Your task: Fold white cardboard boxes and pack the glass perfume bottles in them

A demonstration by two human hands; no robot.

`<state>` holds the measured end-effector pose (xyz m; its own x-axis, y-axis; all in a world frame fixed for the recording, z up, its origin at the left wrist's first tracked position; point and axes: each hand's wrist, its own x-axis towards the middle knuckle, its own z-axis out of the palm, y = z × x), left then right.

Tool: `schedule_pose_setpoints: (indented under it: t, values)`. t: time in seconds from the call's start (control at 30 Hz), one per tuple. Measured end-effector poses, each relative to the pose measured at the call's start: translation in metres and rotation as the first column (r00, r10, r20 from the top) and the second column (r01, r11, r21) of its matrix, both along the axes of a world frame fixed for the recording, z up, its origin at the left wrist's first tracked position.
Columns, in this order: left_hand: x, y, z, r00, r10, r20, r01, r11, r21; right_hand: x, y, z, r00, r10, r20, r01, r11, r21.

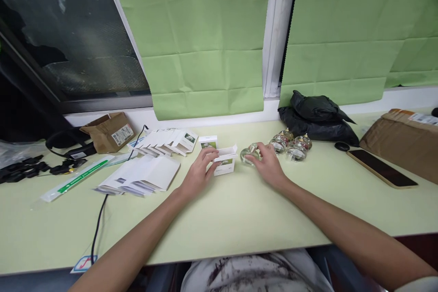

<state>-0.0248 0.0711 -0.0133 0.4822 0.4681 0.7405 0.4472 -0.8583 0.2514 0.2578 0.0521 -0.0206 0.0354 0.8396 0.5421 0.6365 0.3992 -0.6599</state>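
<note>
Box (pixel 225 163), small, white w/ a green picture on its front, stands near the desk's (pixel 239 219) middle, toward the back edge, top flaps open and turned up. It is steadied by the left hand (pixel 198 174): fingers are curled loosely round the box's left side and touch it, thumb near the front; no full closure is seen, more a brace than a clamp. A clear glass jar (pixel 249 153) lies just right of the box, almost touching it, and is covered from the right by the right hand (pixel 268 164), whose fingers are bent over the jar and appear to grip it, though the contact on the far side is hidden. Key relation: jar is to the right of the box opening, at about the same depth on the desk, so the right hand is the nearer one. Jar's long axis cannot be told; it looks squat and round. Both forearms are stretched fwd, converging, wrists low over the desk. More jars (pixel 290 146) are grouped right of the hand, a second closed box (pixel 208 142) behind, flat cartons (pixel 143 175) to the left, a phone (pixel 381 168) near the right edge.
</note>
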Motion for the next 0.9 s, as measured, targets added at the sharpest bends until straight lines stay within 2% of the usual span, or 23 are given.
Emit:
schedule_pose_setpoints:
  t: [0.07,0.13,0.27,0.37,0.5,0.6,0.73,0.9]
  values:
    - [0.001,-0.002,0.000,1.000,-0.004,-0.022,0.005,1.000,0.017,-0.001,-0.003,0.006,0.991,-0.056,-0.120,0.065,0.995,0.072]
    - [0.002,-0.004,0.000,0.999,-0.017,-0.040,0.017,1.000,0.020,-0.002,-0.008,0.013,0.968,-0.041,-0.247,0.080,0.986,0.147]
    - [0.006,-0.010,-0.001,0.994,-0.044,-0.100,0.047,0.998,0.035,-0.008,-0.018,0.020,0.912,0.085,-0.401,0.060,0.940,0.336]
    - [0.009,-0.012,-0.001,0.987,-0.045,-0.156,0.057,0.996,0.073,-0.015,-0.023,0.019,0.870,0.221,-0.441,-0.016,0.906,0.423]
    - [0.012,-0.015,-0.002,0.971,-0.005,-0.237,0.048,0.983,0.176,-0.024,-0.032,0.016,0.867,0.336,-0.367,-0.183,0.901,0.394]
    - [0.013,-0.016,-0.003,0.969,0.013,-0.248,0.045,0.973,0.228,-0.025,-0.036,0.016,0.925,0.300,-0.232,-0.220,0.923,0.314]
    - [0.013,-0.017,-0.004,0.974,0.003,-0.227,0.047,0.976,0.214,-0.022,-0.035,0.020,0.957,0.241,-0.160,-0.194,0.945,0.262]
    - [0.016,-0.016,-0.006,0.983,-0.078,-0.168,0.107,0.979,0.171,-0.018,-0.031,0.025,0.916,0.369,-0.160,-0.339,0.922,0.188]
